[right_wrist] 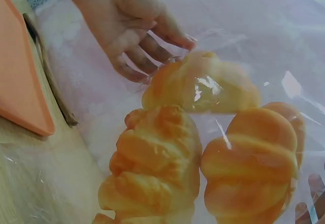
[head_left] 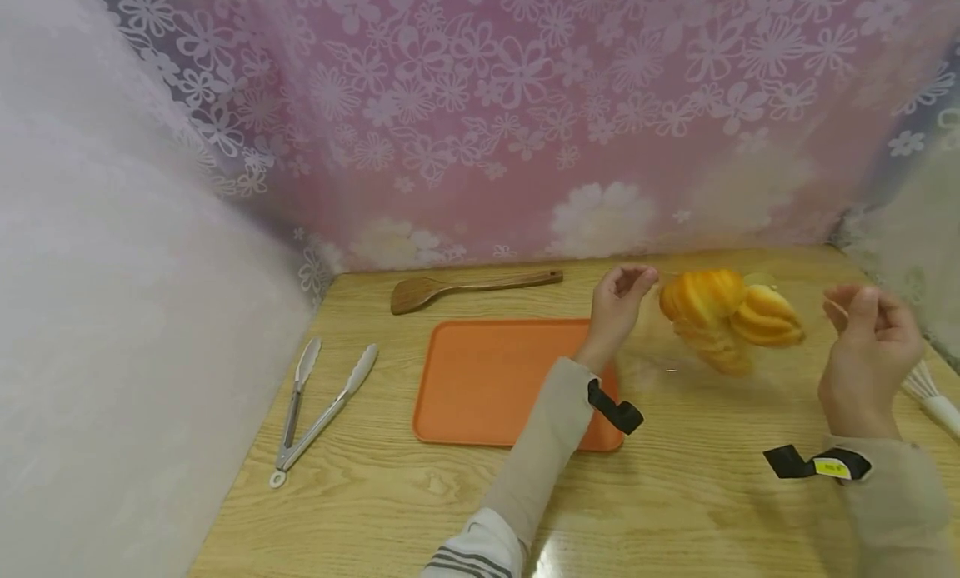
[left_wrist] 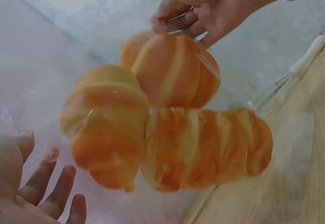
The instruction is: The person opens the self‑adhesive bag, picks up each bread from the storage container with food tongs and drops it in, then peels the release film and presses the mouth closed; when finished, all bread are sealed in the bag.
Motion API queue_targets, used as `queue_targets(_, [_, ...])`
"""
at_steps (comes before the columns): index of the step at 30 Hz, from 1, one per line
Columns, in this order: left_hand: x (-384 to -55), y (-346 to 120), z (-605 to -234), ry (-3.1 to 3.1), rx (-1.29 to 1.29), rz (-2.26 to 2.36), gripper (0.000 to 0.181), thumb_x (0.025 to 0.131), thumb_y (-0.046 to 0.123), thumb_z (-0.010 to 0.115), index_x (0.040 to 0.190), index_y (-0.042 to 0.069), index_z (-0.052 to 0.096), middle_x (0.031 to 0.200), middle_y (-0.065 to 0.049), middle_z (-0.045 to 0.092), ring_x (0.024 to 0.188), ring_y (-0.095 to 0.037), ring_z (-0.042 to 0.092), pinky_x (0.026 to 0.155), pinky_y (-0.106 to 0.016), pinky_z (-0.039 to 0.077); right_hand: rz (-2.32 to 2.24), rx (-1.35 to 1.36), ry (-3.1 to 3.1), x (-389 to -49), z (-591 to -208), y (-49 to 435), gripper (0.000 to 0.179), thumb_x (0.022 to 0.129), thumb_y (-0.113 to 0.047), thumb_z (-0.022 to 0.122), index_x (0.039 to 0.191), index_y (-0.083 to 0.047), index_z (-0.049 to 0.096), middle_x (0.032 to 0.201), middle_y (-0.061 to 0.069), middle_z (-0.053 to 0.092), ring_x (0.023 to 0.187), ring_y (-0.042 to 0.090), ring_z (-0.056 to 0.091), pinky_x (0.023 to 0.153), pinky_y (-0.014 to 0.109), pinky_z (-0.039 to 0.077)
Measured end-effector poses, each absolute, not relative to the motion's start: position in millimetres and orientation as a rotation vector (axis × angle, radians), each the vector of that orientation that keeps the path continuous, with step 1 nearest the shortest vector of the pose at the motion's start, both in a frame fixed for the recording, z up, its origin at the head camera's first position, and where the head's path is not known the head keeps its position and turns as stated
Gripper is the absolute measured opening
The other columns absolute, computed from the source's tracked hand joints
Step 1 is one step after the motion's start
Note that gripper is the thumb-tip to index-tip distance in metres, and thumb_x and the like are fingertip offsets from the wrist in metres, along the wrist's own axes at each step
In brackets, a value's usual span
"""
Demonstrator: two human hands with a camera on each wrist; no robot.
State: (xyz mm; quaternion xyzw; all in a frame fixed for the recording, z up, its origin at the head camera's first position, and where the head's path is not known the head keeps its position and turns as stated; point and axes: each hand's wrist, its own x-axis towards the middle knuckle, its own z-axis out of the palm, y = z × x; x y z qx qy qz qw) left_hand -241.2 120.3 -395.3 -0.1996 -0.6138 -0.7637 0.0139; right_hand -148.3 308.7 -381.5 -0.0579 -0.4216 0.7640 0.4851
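Note:
Several golden bread rolls (head_left: 701,299) sit together inside a clear plastic bag (right_wrist: 218,38), raised over the right part of the wooden table. My left hand (head_left: 618,311) pinches the bag's left side between thumb and fingers. On the opposite side my right hand (head_left: 870,357) grips the bag, fingers curled. In the left wrist view a long ridged bread roll (left_wrist: 208,148) lies beside two rounder ones; the right hand (left_wrist: 213,10) shows above them. The see-through film makes the bag's outline and opening hard to make out.
An orange tray (head_left: 480,386) lies in the middle, partly under my left forearm. Behind it is a wooden spatula (head_left: 480,286). Spread metal tongs (head_left: 322,411) lie at the left. A whisk (head_left: 930,395) is at the right edge, by a pale hanging cloth.

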Motion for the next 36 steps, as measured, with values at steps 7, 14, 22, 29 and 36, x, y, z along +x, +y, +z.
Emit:
queue_targets(7, [-236.7,128.6,-380.3,-1.879,-0.743,-2.460,0.022,0.101,0.012,0.053,0.113,-0.006,0.056,0.119,-0.030,0.063,0.094,-0.005,0.064,0.078,-0.012,0.049,1.875,-0.120,-1.127,-159.1,-378.6,288.3,0.009,0.091,-0.005,0.066,0.085,0.002,0.068,0.080,0.005,0.069,0.076,0.013,0.065,0.077,0.018,0.052])
queue_targets(14, [-232.7,132.3,-374.4,-1.918,-0.886,-2.353,0.021,0.103,0.014,0.050,0.115,-0.002,0.056,0.121,-0.024,0.064,0.085,0.008,0.054,0.072,-0.010,0.044,1.842,-0.140,-1.225,-166.5,-375.0,272.0,0.010,0.093,-0.006,0.063,0.085,-0.007,0.069,0.081,0.001,0.069,0.078,0.010,0.062,0.073,0.012,0.052])
queue_targets(22, [-238.0,130.8,-378.0,-1.691,-0.667,-2.450,0.023,0.103,0.010,0.049,0.112,-0.010,0.051,0.115,-0.035,0.062,0.091,-0.024,0.067,0.072,-0.012,0.048,1.847,-0.210,-1.056,-165.1,-369.4,279.5,0.010,0.094,-0.011,0.063,0.086,-0.004,0.065,0.081,0.006,0.064,0.070,0.013,0.062,0.073,0.019,0.053])
queue_targets(29, [-243.5,124.6,-373.8,-1.670,-0.495,-2.433,0.023,0.100,0.009,0.054,0.107,-0.012,0.054,0.112,-0.036,0.057,0.084,0.007,0.055,0.080,-0.017,0.048,1.858,-0.216,-0.989,-160.6,-359.9,287.7,0.013,0.093,-0.010,0.063,0.089,0.002,0.063,0.083,0.010,0.065,0.071,0.016,0.064,0.070,0.019,0.055])
queue_targets(36, [-240.8,127.7,-386.8,-1.707,-0.531,-2.508,0.023,0.099,0.008,0.054,0.109,-0.014,0.054,0.116,-0.033,0.063,0.110,-0.036,0.065,0.094,-0.021,0.050,1.880,-0.236,-1.033,-160.5,-368.9,292.3,0.011,0.093,-0.010,0.064,0.086,-0.001,0.063,0.079,0.008,0.066,0.066,0.014,0.064,0.065,0.018,0.056])
